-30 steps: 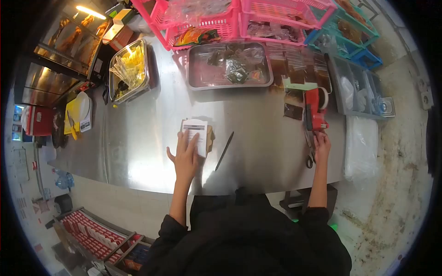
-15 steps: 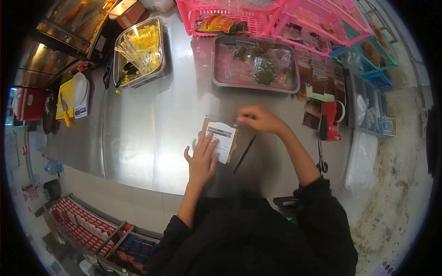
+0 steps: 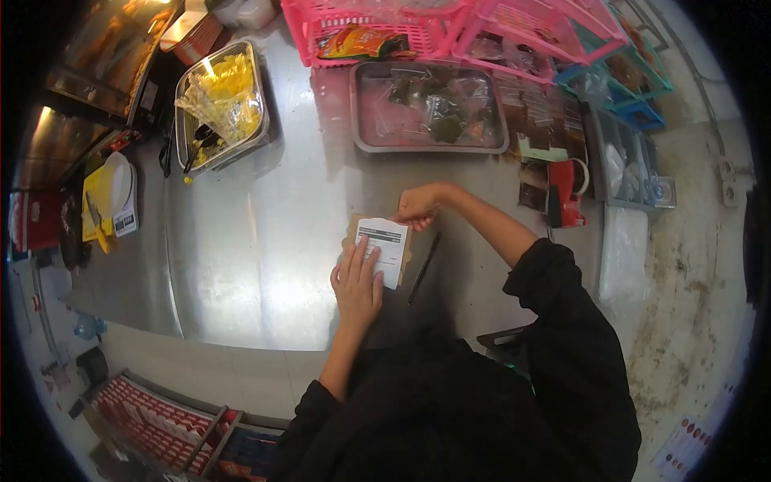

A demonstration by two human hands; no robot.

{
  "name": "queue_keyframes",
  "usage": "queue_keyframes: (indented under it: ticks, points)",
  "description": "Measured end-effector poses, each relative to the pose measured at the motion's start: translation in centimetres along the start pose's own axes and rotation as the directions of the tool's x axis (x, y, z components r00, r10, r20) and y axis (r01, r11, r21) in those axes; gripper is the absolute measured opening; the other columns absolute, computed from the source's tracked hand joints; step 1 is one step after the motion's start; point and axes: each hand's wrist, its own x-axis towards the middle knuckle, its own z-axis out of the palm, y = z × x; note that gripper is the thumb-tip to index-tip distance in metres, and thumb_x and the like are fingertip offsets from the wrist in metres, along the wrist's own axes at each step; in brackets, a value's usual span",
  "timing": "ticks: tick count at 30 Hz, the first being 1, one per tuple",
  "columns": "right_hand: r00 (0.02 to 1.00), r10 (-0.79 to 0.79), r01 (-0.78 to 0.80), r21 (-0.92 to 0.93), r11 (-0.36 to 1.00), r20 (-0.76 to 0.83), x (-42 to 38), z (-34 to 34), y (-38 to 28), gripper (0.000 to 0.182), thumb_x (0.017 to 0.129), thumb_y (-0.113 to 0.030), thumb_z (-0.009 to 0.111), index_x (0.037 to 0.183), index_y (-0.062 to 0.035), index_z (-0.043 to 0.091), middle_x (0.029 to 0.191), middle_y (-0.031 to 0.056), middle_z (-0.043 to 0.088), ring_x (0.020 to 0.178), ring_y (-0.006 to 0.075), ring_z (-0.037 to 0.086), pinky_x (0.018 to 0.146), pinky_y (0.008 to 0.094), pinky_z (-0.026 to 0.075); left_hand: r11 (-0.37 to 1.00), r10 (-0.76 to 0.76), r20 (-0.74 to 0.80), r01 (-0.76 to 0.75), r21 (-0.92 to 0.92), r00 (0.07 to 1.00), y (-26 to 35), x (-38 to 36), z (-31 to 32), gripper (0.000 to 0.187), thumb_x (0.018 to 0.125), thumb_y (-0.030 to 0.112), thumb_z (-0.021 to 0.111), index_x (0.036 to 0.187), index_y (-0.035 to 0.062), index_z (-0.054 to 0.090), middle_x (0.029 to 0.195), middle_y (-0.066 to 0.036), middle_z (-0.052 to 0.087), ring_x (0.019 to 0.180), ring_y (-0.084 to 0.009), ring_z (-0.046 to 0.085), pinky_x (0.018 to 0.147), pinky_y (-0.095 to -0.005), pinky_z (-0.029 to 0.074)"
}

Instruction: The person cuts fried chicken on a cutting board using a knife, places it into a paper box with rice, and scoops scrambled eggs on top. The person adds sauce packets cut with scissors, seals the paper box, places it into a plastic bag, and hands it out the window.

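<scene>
A white printed receipt (image 3: pixel 389 242) lies on a flat brown paper packet (image 3: pixel 351 228) on the steel counter (image 3: pixel 241 249). My left hand (image 3: pixel 359 283) rests flat on the receipt's lower left, fingers spread, pressing it down. My right hand (image 3: pixel 418 207) sits at the receipt's top right corner with its fingers pinched together. What is between those fingers is too small to tell. A black pen (image 3: pixel 423 268) lies on the counter just right of the packet.
A red tape dispenser (image 3: pixel 564 195) stands at the right. Behind are a steel tray of small bags (image 3: pixel 430 112), a tray of yellow packets (image 3: pixel 218 104) and pink baskets (image 3: pixel 377 24). A scale (image 3: pixel 114 197) is at the left, clear plastic bags (image 3: pixel 622 257) at the right edge.
My right hand left the tape dispenser, crossed leftward with pinched fingers and came down on the receipt's top right corner. My left hand stayed pressed on the receipt.
</scene>
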Motion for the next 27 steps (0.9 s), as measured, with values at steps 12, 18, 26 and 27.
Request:
queue_keyframes:
  ticks: [12,18,26,27]
  points:
    - [-0.701,-0.010,-0.139,0.122,0.983,-0.713,-19.1,7.4,23.4,0.021,0.088,-0.021,0.052,0.098,-0.0059,0.061,0.086,0.0125,0.058,0.079,0.0273,0.058,0.070,0.0337,0.046,0.980,0.120,-0.171,-0.144,-0.135,0.978,0.7,0.0,1.3,0.043,0.082,0.007,0.051,0.122,-0.0012,0.038,0.136,-0.018,0.039,0.124,-0.0389,0.037,0.102,-0.0445,0.028]
    - [-0.423,0.353,0.334,0.218,0.917,-0.835,-19.0,5.2,31.2,0.030,0.091,-0.031,0.048,0.101,-0.0061,0.060,0.082,0.0088,0.058,0.066,0.0187,0.056,0.060,0.0302,0.045,0.987,0.039,-0.140,-0.059,-0.148,0.989,3.0,0.1,1.4,0.040,0.079,0.006,0.059,0.115,-0.0034,0.045,0.134,-0.020,0.040,0.121,-0.0398,0.039,0.102,-0.0432,0.029]
    - [0.074,0.475,0.786,0.345,0.513,-0.877,-20.2,3.9,32.0,0.015,0.088,-0.030,0.054,0.092,-0.0162,0.055,0.084,-0.0029,0.054,0.071,0.0094,0.054,0.053,0.0234,0.036,0.957,0.095,-0.178,-0.041,0.289,0.979,3.7,-1.8,1.0,0.032,0.077,0.013,0.063,0.108,0.0136,0.059,0.115,-0.002,0.054,0.103,-0.0169,0.053,0.086,-0.0367,0.031]
    - [0.187,0.418,0.869,0.348,0.353,-0.889,-20.5,3.8,32.0,0.015,0.086,-0.032,0.058,0.092,-0.0189,0.054,0.083,-0.0049,0.053,0.073,0.0086,0.053,0.054,0.0222,0.037,0.957,0.100,-0.189,-0.043,0.286,0.977,4.0,-1.9,1.0,0.033,0.076,0.013,0.062,0.109,0.0162,0.060,0.112,0.001,0.055,0.100,-0.0133,0.053,0.083,-0.0350,0.029]
